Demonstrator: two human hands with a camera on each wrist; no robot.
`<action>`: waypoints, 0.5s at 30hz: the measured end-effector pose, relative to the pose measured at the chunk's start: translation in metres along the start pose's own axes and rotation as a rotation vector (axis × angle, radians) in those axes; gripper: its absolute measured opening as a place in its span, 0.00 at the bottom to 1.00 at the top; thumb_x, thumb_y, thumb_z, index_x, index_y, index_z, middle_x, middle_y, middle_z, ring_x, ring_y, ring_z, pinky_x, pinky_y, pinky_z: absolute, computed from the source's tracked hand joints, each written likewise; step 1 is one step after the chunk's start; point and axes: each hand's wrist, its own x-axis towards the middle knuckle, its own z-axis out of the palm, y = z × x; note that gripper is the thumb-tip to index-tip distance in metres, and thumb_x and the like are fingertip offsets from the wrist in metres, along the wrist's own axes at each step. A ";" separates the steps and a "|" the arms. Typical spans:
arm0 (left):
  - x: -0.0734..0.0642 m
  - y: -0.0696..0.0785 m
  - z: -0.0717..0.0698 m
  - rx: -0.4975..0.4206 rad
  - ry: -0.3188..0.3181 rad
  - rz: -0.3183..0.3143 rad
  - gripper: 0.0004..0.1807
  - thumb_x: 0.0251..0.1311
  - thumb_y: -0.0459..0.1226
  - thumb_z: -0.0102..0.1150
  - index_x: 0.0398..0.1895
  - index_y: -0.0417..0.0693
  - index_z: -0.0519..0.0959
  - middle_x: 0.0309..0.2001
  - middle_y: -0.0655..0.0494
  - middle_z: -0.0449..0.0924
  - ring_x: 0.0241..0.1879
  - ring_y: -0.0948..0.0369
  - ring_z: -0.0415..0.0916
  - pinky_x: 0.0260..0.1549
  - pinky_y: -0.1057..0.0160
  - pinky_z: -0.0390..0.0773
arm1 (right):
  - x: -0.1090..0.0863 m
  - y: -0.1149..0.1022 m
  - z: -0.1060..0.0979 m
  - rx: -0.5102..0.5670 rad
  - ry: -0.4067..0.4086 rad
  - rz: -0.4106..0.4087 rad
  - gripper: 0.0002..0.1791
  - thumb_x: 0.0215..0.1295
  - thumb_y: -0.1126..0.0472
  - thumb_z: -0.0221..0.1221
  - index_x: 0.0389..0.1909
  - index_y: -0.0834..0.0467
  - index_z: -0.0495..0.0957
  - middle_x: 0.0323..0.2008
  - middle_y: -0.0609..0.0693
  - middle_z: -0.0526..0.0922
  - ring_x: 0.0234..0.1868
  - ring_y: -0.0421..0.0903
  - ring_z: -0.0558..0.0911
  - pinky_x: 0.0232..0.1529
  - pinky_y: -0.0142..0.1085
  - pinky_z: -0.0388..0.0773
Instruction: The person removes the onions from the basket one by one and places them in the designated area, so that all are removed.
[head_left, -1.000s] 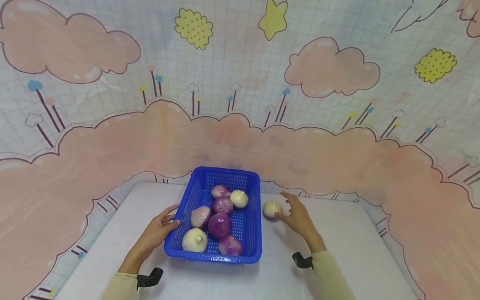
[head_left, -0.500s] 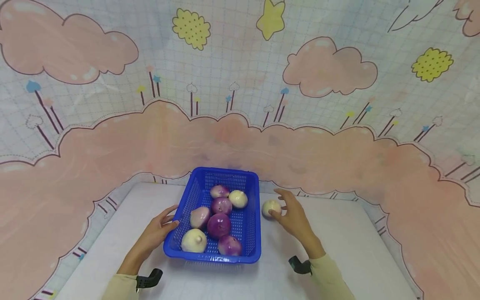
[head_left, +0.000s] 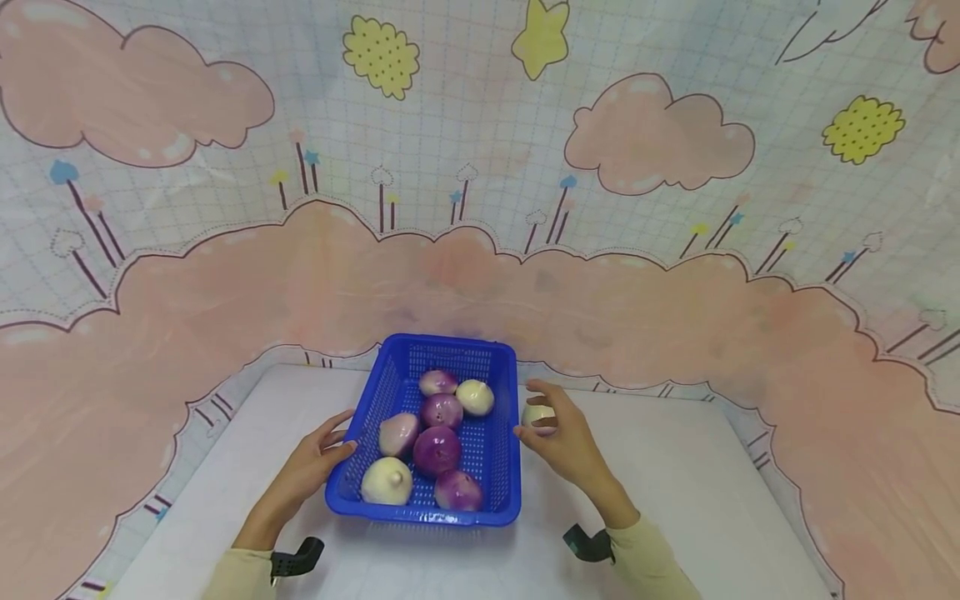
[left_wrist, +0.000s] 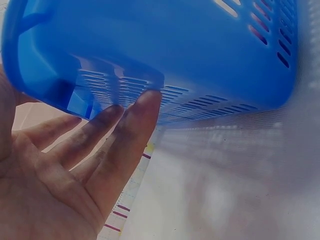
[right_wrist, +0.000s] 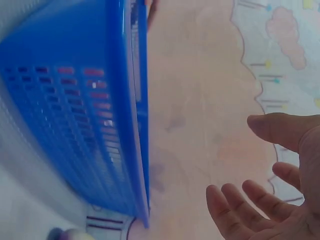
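A blue plastic basket (head_left: 491, 483) holds several onions, some purple, such as the dark one (head_left: 437, 451), and others white, such as the pale one (head_left: 387, 482). At its left side is my left hand (head_left: 311, 462); in the left wrist view its extended fingers (left_wrist: 132, 130) lie against the slotted outer wall. Just beyond the basket's right rim, a single white onion (head_left: 536, 415) rests on the table, partly hidden behind my right hand (head_left: 566, 446). That hand's fingers are spread, holding nothing, and its thumb tip overlaps the blue rim in the head view.
A white table (head_left: 712, 500) lies under everything. Behind it hangs a printed cloth backdrop (head_left: 465, 292) with pink clouds and stars, close to the basket's far end. Dark wrist-mounted cameras, one of them on the left wrist (head_left: 297, 557), jut inward from both wrists.
My right hand has moved left toward the basket's rim and now covers part of the loose white onion. The left hand and the basket stay where they were.
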 end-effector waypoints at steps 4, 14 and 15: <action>0.000 -0.001 0.000 0.001 -0.002 0.003 0.35 0.71 0.43 0.52 0.78 0.51 0.52 0.71 0.30 0.61 0.64 0.35 0.69 0.54 0.42 0.79 | 0.000 -0.005 0.007 0.110 -0.072 0.049 0.35 0.59 0.61 0.68 0.67 0.51 0.66 0.63 0.55 0.75 0.57 0.56 0.81 0.48 0.42 0.85; 0.002 -0.003 0.000 0.002 -0.003 -0.002 0.36 0.71 0.43 0.52 0.78 0.52 0.51 0.71 0.30 0.60 0.64 0.34 0.69 0.55 0.41 0.78 | -0.002 -0.016 0.024 0.190 -0.193 0.065 0.34 0.59 0.62 0.68 0.66 0.54 0.67 0.63 0.55 0.74 0.59 0.58 0.79 0.48 0.34 0.84; 0.003 -0.003 0.000 0.003 -0.002 -0.002 0.36 0.71 0.43 0.52 0.78 0.51 0.52 0.71 0.30 0.61 0.64 0.34 0.69 0.55 0.41 0.78 | -0.002 -0.018 0.026 0.195 -0.211 0.069 0.33 0.60 0.61 0.68 0.65 0.54 0.67 0.63 0.55 0.74 0.59 0.57 0.79 0.49 0.35 0.84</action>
